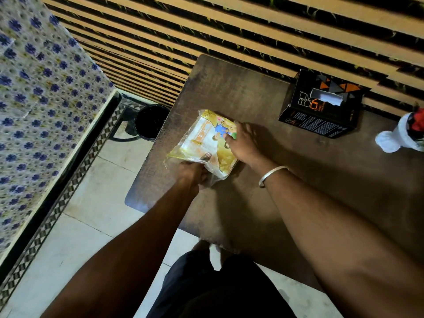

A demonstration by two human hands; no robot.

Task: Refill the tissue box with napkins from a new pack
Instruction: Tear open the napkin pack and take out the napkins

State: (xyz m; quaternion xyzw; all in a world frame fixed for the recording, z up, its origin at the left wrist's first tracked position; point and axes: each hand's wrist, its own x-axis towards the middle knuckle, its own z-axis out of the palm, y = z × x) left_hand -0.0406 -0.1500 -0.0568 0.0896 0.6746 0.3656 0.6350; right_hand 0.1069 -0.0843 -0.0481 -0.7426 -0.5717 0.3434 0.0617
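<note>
The left hand [192,172] grips the near end of the napkin pack [206,143]. Its thumb [206,156] presses flat on top of the wrapper while the other fingers curl under and around the loose, clear plastic at that end, so the hand is clamped on the pack rather than spread. The right hand [244,143] rests on the far right corner of the same pack. Its fingers are bent and close together, the tips pushing down on the printed part of the wrapper near the blue and green picture; whether they pinch the plastic or only press on it cannot be told. A pale metal bangle [271,175] sits on the right wrist.

The pack lies on the dark brown table [309,180], near the table's left edge, tilted so that its long side runs away from the person. It is yellow and white, and it lies between the two hands, touched by both.

The tissue box [321,106] stands well apart from the hands, at the far side of the table against the slatted wall [229,31]. It is black with orange triangles, and its top slot shows white inside. A white bottle [399,134] lies at the right edge of the view, beside the box.
</note>
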